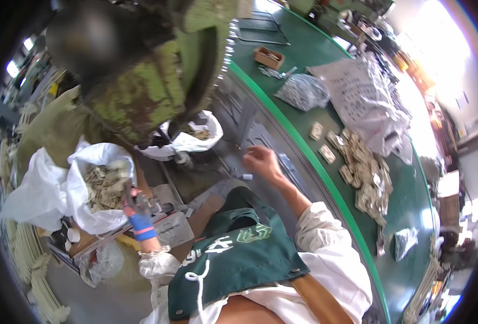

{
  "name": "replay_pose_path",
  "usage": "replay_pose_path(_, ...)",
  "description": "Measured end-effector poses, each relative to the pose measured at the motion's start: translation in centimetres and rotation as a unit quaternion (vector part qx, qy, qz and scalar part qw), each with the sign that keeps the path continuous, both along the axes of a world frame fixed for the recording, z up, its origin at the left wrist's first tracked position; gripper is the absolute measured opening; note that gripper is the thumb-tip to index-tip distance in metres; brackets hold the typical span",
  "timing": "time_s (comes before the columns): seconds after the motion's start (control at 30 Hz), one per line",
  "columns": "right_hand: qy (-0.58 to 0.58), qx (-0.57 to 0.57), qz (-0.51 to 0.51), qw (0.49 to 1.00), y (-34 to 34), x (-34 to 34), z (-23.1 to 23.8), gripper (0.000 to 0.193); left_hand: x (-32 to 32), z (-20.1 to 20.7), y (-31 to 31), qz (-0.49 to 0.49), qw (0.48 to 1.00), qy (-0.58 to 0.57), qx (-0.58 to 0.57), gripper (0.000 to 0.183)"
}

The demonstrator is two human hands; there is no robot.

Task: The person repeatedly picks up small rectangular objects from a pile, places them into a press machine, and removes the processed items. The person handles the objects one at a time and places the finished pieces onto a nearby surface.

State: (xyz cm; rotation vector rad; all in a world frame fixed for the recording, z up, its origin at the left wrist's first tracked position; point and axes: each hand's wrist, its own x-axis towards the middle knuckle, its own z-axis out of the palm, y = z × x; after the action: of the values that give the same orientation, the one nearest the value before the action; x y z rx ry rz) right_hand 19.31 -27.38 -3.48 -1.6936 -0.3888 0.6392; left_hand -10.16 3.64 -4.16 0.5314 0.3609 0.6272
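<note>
My left hand [135,204], in a dark and pinkish glove with a blue band at the wrist, reaches to the near rim of a white sack [77,193]. Inside lies a heap of small beige pieces [105,190]. A blurred beige patch shows just beyond the left fingertips; motion smears the fingers, so their grip is unclear. My bare right hand [261,162] hovers beside the green-edged table, its fingers loosely bent and apart with nothing visible in them. Ahead of both hands stands a large worn green machine [141,89].
A second white sack [198,141] with beige pieces sits under the machine. On the green table [314,127] at right lie a pile of beige pieces [365,167], a grey bag [303,92], a large whitish sack [363,102] and a small brown box [269,57].
</note>
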Motion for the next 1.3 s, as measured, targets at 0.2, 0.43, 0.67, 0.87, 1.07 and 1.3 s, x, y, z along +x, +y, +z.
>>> replay_pose_path(0.2,-0.276,-0.402,-0.376,0.788,-14.9,14.7,-7.1,0.030,1.3,0.7,-3.4,0.065,0.980,0.169,0.089,0.021)
replay_pose_path(0.43,-0.199,-0.499,-0.304,0.787,-18.2,21.1,-9.2,0.046,4.8,1.0,-7.7,-0.047,0.925,0.235,0.293,0.032)
replay_pose_path(0.67,0.077,-0.056,0.133,0.986,-7.2,8.5,2.3,0.032,13.2,-0.4,-17.2,-0.007,0.753,0.297,0.587,0.037)
replay_pose_path(0.87,0.103,-0.030,0.361,0.926,2.4,4.3,3.8,0.040,14.0,-0.2,-14.8,-0.027,0.800,0.252,0.544,0.030)
replay_pose_path(1.07,-0.580,-0.050,0.343,0.737,18.8,8.2,-3.7,0.003,9.8,-1.7,-12.8,0.021,0.864,0.328,0.382,0.023)
replay_pose_path(1.3,-0.631,-0.066,0.374,0.677,21.7,12.0,-16.8,0.028,8.1,-0.1,-11.6,0.073,0.859,0.336,0.380,0.023)
